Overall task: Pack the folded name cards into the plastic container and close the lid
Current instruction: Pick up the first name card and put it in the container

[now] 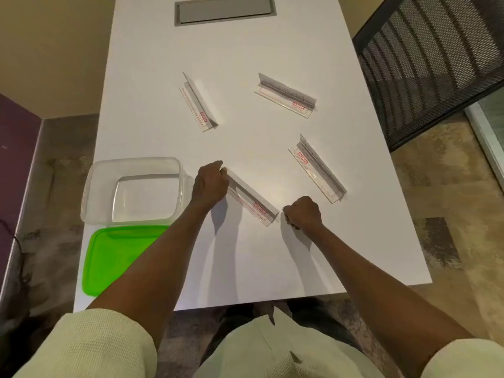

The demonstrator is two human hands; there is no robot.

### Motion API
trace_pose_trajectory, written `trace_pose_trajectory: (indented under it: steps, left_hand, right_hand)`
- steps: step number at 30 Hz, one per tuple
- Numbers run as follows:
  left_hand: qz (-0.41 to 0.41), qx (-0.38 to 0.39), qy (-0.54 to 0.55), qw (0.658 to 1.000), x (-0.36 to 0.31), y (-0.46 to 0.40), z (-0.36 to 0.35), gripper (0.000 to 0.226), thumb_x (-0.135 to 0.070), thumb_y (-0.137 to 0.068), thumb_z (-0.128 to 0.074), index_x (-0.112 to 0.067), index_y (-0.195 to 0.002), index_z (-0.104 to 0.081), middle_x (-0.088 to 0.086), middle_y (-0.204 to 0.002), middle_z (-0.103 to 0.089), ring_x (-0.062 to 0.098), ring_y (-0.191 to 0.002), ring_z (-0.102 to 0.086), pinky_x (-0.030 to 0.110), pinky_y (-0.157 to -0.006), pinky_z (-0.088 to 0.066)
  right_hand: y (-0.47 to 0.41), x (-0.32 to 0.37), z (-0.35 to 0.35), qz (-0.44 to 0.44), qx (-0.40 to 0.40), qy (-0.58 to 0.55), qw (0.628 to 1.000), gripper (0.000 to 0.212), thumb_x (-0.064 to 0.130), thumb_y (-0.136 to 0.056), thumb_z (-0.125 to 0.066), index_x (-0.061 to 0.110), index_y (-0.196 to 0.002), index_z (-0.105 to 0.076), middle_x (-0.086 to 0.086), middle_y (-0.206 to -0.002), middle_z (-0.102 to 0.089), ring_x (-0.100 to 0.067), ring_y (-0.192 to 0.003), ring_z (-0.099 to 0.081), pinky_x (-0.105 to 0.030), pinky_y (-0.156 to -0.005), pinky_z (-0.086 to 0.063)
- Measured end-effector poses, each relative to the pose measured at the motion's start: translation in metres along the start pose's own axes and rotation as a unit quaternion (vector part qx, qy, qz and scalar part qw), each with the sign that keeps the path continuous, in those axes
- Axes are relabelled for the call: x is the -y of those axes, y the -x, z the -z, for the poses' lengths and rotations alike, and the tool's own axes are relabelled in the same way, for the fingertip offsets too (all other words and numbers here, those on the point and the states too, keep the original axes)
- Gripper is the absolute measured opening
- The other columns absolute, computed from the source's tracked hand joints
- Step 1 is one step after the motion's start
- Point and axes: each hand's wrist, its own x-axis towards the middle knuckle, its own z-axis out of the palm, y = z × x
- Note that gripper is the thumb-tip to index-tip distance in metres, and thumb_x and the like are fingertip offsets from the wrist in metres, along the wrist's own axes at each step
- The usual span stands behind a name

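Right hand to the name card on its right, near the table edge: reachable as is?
Probably yes. The right hand is curled and holds nothing, and bare table lies between it and that name card. Nothing stands in the way; the left hand is busy on the nearest card.

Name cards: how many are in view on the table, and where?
4, all on the table, none in the container: far left, far right, right edge, and one near gripped by the left hand. None seem hidden.

Bare table (pixel 245 148) between four scattered name cards (pixel 285 95); container (pixel 90 192) left.
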Motion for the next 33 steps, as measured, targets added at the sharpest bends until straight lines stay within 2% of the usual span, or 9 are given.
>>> trace_pose_trajectory:
  steps: [2, 6, 9, 14, 19, 22, 25, 28, 33]
  left_hand:
    - [0.012, -0.001, -0.008, 1.0, -0.001, -0.002, 0.002, 0.039, -0.022, -0.098, -0.041, -0.006, -0.13, -0.058, 0.014, -0.136, -0.059, 0.029, -0.132, -0.048, 0.034, -0.109, -0.035]
    - [0.033, 0.007, 0.001, 0.999, -0.002, -0.006, 0.002, 0.04, -0.025, -0.097, -0.046, -0.007, -0.131, -0.058, 0.012, -0.137, -0.058, 0.027, -0.133, -0.048, 0.032, -0.11, -0.034]
    - [0.033, 0.025, 0.003, 0.999, -0.001, -0.011, 0.001, 0.042, -0.028, -0.096, -0.048, -0.008, -0.132, -0.058, 0.01, -0.14, -0.056, 0.026, -0.135, -0.047, 0.032, -0.112, -0.032]
    - [0.026, 0.026, 0.004, 0.999, 0.001, -0.014, -0.001, 0.04, -0.029, -0.096, -0.05, -0.01, -0.13, -0.06, 0.009, -0.137, -0.058, 0.025, -0.134, -0.047, 0.032, -0.112, -0.032]
    - [0.026, 0.002, 0.021, 0.999, -0.003, -0.012, 0.0, 0.038, -0.027, -0.096, -0.052, -0.009, -0.127, -0.061, 0.008, -0.134, -0.061, 0.027, -0.133, -0.047, 0.033, -0.112, -0.032]
    - [0.02, -0.03, 0.041, 0.999, -0.01, -0.012, 0.006, 0.037, -0.026, -0.096, -0.053, -0.007, -0.125, -0.063, 0.01, -0.131, -0.063, 0.028, -0.13, -0.05, 0.037, -0.113, -0.035]
    - [0.021, -0.078, 0.073, 0.994, -0.021, -0.014, 0.016, 0.034, -0.025, -0.094, -0.054, -0.006, -0.12, -0.068, 0.01, -0.125, -0.067, 0.028, -0.126, -0.054, 0.037, -0.112, -0.038]
    - [0.016, -0.13, 0.113, 0.985, -0.032, -0.013, 0.03, 0.031, -0.023, -0.093, -0.056, -0.005, -0.114, -0.071, 0.011, -0.114, -0.072, 0.027, -0.116, -0.062, 0.029, -0.105, -0.042]
    - [0.014, -0.202, 0.175, 0.964, -0.045, -0.012, 0.053, 0.022, -0.019, -0.09, -0.061, -0.007, -0.101, -0.075, 0.009, -0.094, -0.077, 0.024, -0.09, -0.07, 0.021, -0.084, -0.046]
  right_hand:
    - [-0.002, 0.002, 0.0, -0.02, 0.03, -0.01, 0.999, 0.024, 0.017, -0.075, -0.057, -0.003, -0.08, -0.07, -0.015, -0.076, -0.073, -0.032, -0.072, -0.071, -0.041, -0.075, -0.061]
    - [-0.009, 0.006, -0.006, -0.043, 0.08, -0.049, 0.995, 0.02, 0.014, -0.074, -0.056, 0.001, -0.064, -0.069, -0.01, -0.055, -0.067, -0.023, -0.045, -0.06, -0.034, -0.056, -0.056]
    - [-0.014, 0.009, -0.007, -0.056, 0.092, -0.061, 0.992, 0.019, 0.009, -0.072, -0.057, 0.006, -0.054, -0.063, -0.01, -0.05, -0.064, -0.023, -0.043, -0.056, -0.031, -0.05, -0.05]
    - [-0.02, 0.009, -0.01, -0.078, 0.105, -0.068, 0.989, 0.023, 0.006, -0.077, -0.06, 0.008, -0.054, -0.058, -0.006, -0.041, -0.057, -0.021, -0.038, -0.051, -0.025, -0.045, -0.043]
    - [-0.021, 0.012, -0.007, -0.083, 0.12, -0.071, 0.987, 0.02, 0.009, -0.08, -0.063, 0.005, -0.06, -0.061, -0.007, -0.045, -0.057, -0.022, -0.039, -0.051, -0.022, -0.042, -0.039]
    - [-0.023, 0.017, -0.002, -0.07, 0.114, -0.077, 0.988, 0.015, 0.011, -0.081, -0.064, 0.001, -0.071, -0.066, -0.009, -0.049, -0.059, -0.023, -0.04, -0.054, -0.022, -0.042, -0.04]
    - [-0.026, 0.024, 0.006, -0.056, 0.094, -0.091, 0.99, 0.015, 0.013, -0.081, -0.065, 0.002, -0.071, -0.066, -0.011, -0.055, -0.063, -0.023, -0.043, -0.055, -0.023, -0.042, -0.041]
    - [-0.03, 0.033, 0.015, -0.031, 0.077, -0.109, 0.991, 0.013, 0.012, -0.077, -0.065, 0.003, -0.068, -0.064, -0.014, -0.061, -0.065, -0.024, -0.049, -0.056, -0.026, -0.046, -0.042]
    - [-0.039, 0.055, 0.032, 0.019, 0.04, -0.099, 0.994, 0.016, 0.008, -0.075, -0.069, 0.002, -0.062, -0.062, -0.013, -0.063, -0.066, -0.024, -0.052, -0.058, -0.033, -0.056, -0.049]
